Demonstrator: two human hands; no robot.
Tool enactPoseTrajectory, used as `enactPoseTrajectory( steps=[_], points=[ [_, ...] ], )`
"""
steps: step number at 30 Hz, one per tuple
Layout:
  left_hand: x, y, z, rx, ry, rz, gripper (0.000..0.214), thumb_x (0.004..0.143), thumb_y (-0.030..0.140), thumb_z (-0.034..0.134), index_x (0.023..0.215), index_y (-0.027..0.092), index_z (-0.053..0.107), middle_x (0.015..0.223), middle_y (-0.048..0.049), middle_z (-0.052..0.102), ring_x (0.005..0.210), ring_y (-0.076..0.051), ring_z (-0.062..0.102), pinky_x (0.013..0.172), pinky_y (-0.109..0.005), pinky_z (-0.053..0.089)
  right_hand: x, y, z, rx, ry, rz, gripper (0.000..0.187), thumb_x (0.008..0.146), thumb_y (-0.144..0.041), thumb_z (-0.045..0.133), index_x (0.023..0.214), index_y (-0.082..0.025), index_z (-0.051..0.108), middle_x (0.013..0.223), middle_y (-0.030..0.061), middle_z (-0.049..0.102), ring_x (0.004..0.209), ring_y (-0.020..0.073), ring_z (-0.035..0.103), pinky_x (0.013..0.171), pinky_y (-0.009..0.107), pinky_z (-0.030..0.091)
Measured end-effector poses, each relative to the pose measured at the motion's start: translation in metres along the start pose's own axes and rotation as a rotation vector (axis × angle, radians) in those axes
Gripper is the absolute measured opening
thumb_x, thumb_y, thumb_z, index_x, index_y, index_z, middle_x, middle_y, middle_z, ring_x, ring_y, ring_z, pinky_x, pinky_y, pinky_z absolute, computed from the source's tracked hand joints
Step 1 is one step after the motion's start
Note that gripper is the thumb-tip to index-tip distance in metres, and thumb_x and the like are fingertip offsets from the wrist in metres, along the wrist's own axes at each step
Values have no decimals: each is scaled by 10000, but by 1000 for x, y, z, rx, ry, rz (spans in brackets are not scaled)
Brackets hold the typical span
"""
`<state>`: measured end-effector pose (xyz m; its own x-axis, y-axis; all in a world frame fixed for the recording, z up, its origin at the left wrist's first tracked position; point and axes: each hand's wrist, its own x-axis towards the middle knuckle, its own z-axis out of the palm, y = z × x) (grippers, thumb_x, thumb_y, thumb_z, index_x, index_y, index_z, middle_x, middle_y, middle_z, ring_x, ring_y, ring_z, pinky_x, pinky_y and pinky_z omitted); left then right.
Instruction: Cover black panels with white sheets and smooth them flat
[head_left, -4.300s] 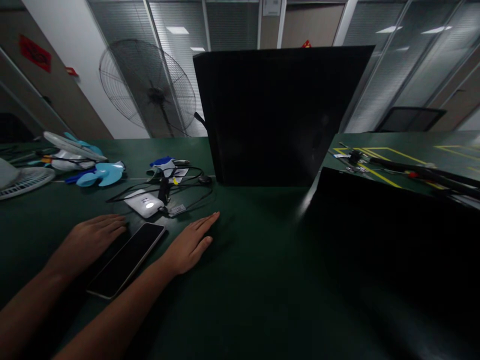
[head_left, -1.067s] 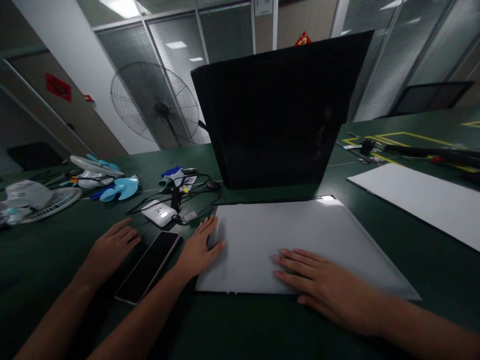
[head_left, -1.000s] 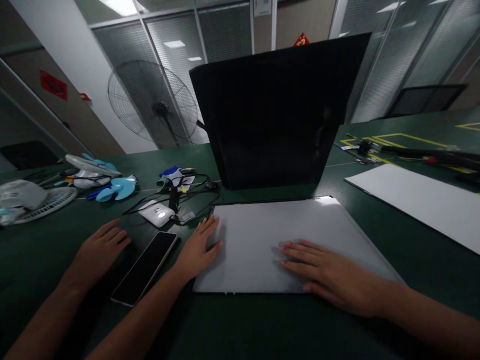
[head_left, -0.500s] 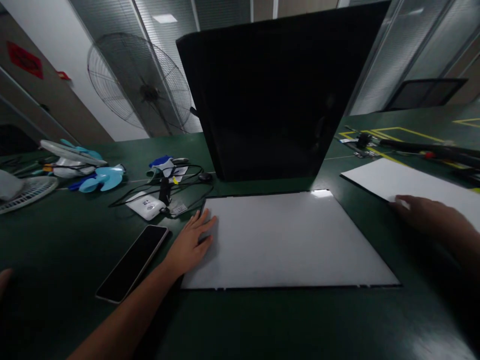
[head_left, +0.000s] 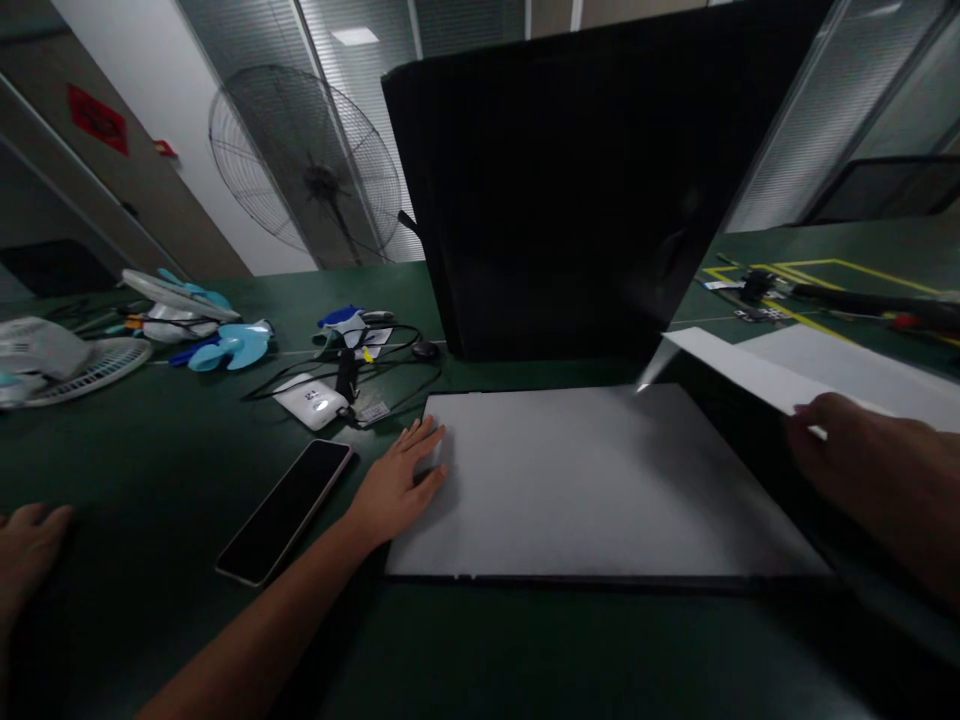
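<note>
My left hand (head_left: 397, 483) lies flat on the left edge of a white rectangular panel (head_left: 562, 490) with a thin dark border, its fingers spread. On the right, my right hand (head_left: 862, 470) pinches the near edge of a white sheet (head_left: 757, 372), raised and tilted above the table. The raised sheet's left tip reaches over the panel's far right corner. A small pale streak (head_left: 654, 366) shows under that tip; I cannot tell whether it is a reflection. Behind the raised sheet another white sheet (head_left: 862, 358) lies on the table.
A large black screen (head_left: 577, 200) stands behind the panel. Left of my hand are a phone (head_left: 285, 512), a white device (head_left: 309, 402) with cables, and blue fan blades (head_left: 232, 346). Another person's hand (head_left: 31, 550) rests at the far left. Black equipment (head_left: 862, 298) lies back right.
My right hand has lifted a white sheet off the stack, showing another one beneath. My left hand stays on the panel. More of the other person's hand shows, and the view has shifted right-to-left slightly.
</note>
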<state>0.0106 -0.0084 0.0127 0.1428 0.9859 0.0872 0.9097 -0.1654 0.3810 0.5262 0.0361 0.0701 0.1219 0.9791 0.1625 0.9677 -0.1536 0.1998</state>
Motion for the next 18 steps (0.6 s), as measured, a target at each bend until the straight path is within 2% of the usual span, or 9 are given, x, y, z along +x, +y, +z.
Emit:
enactPoseTrajectory(
  steps=[2, 4, 6, 8, 10, 12, 15, 18],
  points=[
    [-2, 3, 0, -26, 13, 5, 665, 990, 494, 456, 1554, 144, 490, 1674, -115, 324, 1548, -336, 341, 1269, -559, 288, -23, -21, 0, 6, 81, -188, 486, 1001, -556, 254, 1071, -244, 621, 893, 133, 711, 602, 287, 638, 474, 385, 411],
    [-3, 3, 1, -61, 27, -5, 663, 1008, 535, 433, 1557, 167, 487, 1673, -95, 334, 1535, -325, 372, 1264, -545, 311, -42, -40, 5, 47, 275, -489, 404, 992, -483, 332, 1101, -248, 642, 953, 119, 739, 620, 275, 670, 438, 378, 462],
    [-4, 2, 1, -102, 39, -17, 671, 1026, 572, 398, 1560, 174, 483, 1674, -87, 340, 1529, -310, 387, 1266, -522, 315, -57, -59, 10, 115, 487, -797, 365, 955, -374, 405, 1187, -232, 648, 1056, 122, 746, 753, 269, 723, 512, 379, 577],
    [-5, 0, 2, -137, 53, -16, 681, 1041, 591, 361, 1562, 169, 479, 1676, -89, 340, 1533, -297, 380, 1274, -501, 306, -68, -77, 10, 163, 581, -1027, 397, 914, -268, 437, 1247, -205, 642, 1125, 122, 738, 868, 244, 742, 637, 361, 644],
    [-6, -1, 2, -152, 64, -3, 682, 1050, 596, 334, 1569, 174, 467, 1683, -89, 329, 1544, -290, 359, 1276, -494, 301, -75, -95, 7, 191, 578, -1168, 415, 898, -194, 438, 1256, -188, 650, 1178, 113, 725, 936, 225, 742, 702, 343, 658],
    [-6, -1, 2, -132, 53, 8, 685, 1048, 603, 346, 1580, 185, 448, 1696, -89, 302, 1554, -295, 338, 1272, -501, 305, -80, -110, 5, 215, 541, -1248, 422, 910, -147, 436, 1268, -183, 657, 1259, 96, 698, 1037, 223, 727, 755, 344, 659],
    [-6, 2, 2, -47, 4, 14, 733, 1005, 608, 469, 1601, 186, 407, 1718, -99, 245, 1565, -322, 313, 1270, -519, 300, -84, -124, 5, 265, 458, -1288, 436, 957, -133, 450, 1346, -197, 634, 1412, 50, 613, 1221, 228, 656, 879, 375, 646],
    [-5, 4, 4, 13, -19, 16, 757, 974, 559, 556, 1606, 177, 394, 1723, -105, 233, 1563, -334, 319, 1273, -529, 290, -86, -129, 5, 336, 379, -1312, 424, 1002, -209, 491, 1410, -247, 601, 1482, -3, 554, 1294, 211, 610, 980, 391, 615]
  ],
)
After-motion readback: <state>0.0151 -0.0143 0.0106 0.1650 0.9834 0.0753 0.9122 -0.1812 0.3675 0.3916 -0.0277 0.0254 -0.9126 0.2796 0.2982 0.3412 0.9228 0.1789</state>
